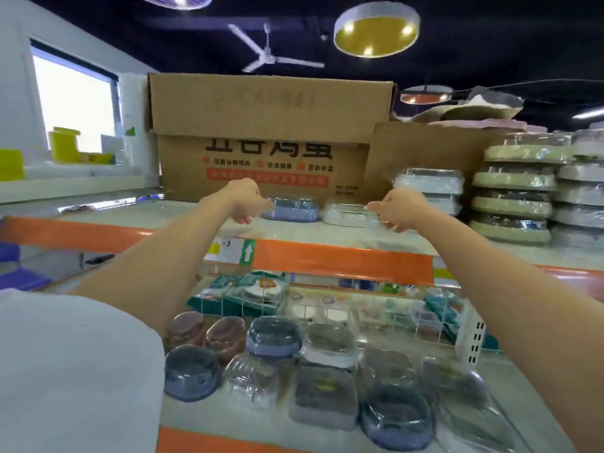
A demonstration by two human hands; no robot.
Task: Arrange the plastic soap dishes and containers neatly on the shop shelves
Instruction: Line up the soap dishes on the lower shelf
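Observation:
Both arms reach up to the top shelf (294, 232). My left hand (243, 201) has curled fingers at the left end of a blue wrapped soap dish (294, 209) and touches its wrapping. My right hand (397, 207) pinches the right end of a white wrapped soap dish (346, 214). The two dishes lie side by side on the shelf. On the lower shelf (228, 416) lie several wrapped dishes: blue (192, 371), brown (225, 333), clear (253, 379) and grey (325, 395).
A large cardboard box (268, 138) stands behind the two dishes. Stacks of wrapped green-grey containers (513, 191) and white ones (431, 184) fill the top shelf's right side. A wire divider (327, 308) with packaged goods runs behind the lower dishes.

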